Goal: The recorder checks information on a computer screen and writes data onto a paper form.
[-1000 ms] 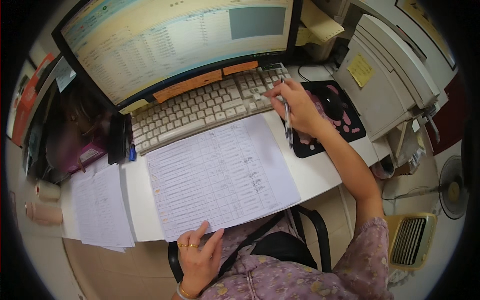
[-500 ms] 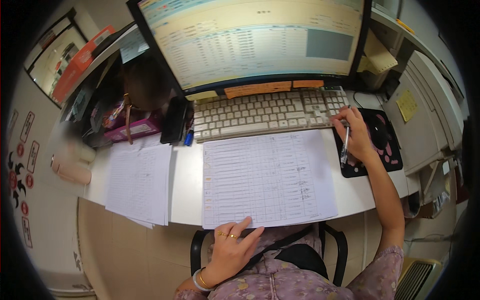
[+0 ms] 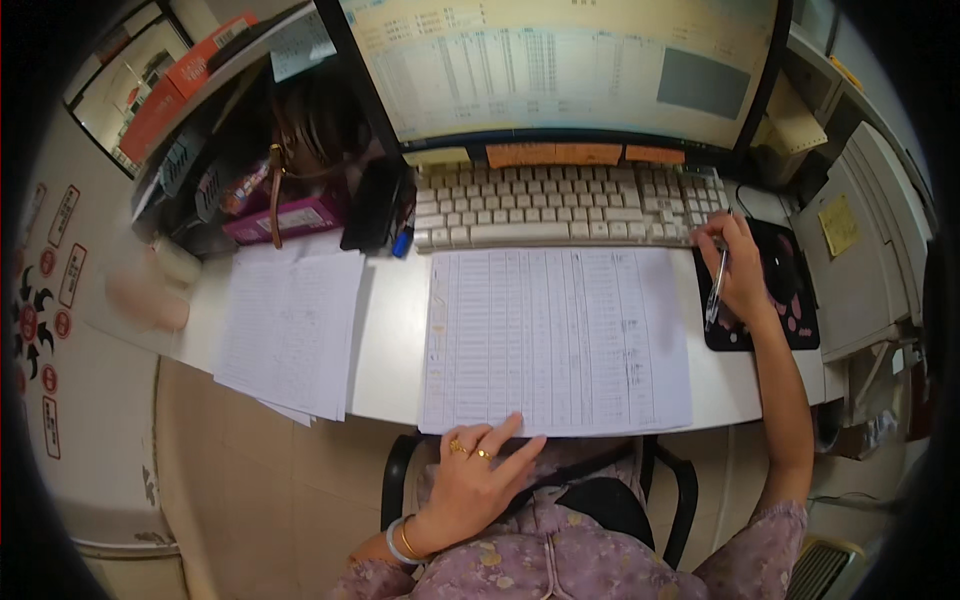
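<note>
A stack of printed table sheets [image 3: 560, 340] lies on the desk in front of the keyboard, with handwritten marks down its right-hand columns. My left hand [image 3: 478, 478] rests at the stack's near edge, fingers spread and one fingertip on the paper; it wears rings, and bracelets circle the wrist. At the keyboard's right end, my right hand [image 3: 742, 268] has its fingertips at the number keys. A pen [image 3: 715, 292] is tucked in that hand, pointing down over the mouse pad. The white keyboard [image 3: 540, 232] sits below the monitor [image 3: 560, 90], which displays a table.
More paper sheets [image 3: 285, 335] overhang the desk edge at left. Behind them are a purple box [image 3: 300, 218], a black phone-like object [image 3: 368, 222] and a blue-capped pen [image 3: 402, 242]. A mouse [image 3: 782, 272] lies on the dark mouse pad [image 3: 735, 335], beside a pale machine [image 3: 865, 235].
The whole view has shifted, so the desk and its things appear farther right and slightly higher. Both hands keep about the same places relative to the papers and keyboard.
</note>
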Demonstrator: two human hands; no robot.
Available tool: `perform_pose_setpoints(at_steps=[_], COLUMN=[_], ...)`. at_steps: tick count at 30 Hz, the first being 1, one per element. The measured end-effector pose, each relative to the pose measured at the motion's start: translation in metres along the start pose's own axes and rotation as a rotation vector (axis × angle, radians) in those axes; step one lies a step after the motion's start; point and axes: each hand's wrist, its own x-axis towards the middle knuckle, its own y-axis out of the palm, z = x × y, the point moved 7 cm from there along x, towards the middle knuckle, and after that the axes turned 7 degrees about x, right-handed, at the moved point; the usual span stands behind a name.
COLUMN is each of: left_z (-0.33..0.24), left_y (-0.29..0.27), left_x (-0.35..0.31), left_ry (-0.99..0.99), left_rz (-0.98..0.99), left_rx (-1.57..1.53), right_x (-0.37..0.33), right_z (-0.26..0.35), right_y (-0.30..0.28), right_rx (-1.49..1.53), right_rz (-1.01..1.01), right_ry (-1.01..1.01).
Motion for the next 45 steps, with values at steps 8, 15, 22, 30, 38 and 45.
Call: perform_pose_setpoints(at_steps=[8, 15, 22, 30, 38, 45], left_z=[0.003, 0.002, 0.004, 0.005, 0.005, 0.008], left_y=[0.0, 0.003, 0.005, 0.003, 0.006, 0.006], left_x=[0.002, 0.003, 0.011, 0.008, 0.012, 0.012], left_ry=[0.008, 0.0, -0.039, -0.051, -0.041, -0.016], left_rz=[-0.006, 0.034, 0.072, 0.085, 0.069, 0.069], left_rx=[0.001, -0.025, -0.013, 0.036, 0.017, 0.035], right_x=[0.004, 0.002, 0.005, 0.002, 0.006, 0.009], right_z=[-0.002, -0.007, -0.002, -0.048, -0.036, -0.023], right_y=[-0.001, -0.001, -0.004, -0.04, -0.034, -0.037], right_rx=[-0.013, 0.022, 0.011, 0.07, -0.148, -0.175], right_rz=[-0.014, -0.017, -0.012, -0.195, -0.121, -0.198], right_ry=[-0.033, 0.001, 0.012, 0.194, 0.088, 0.069])
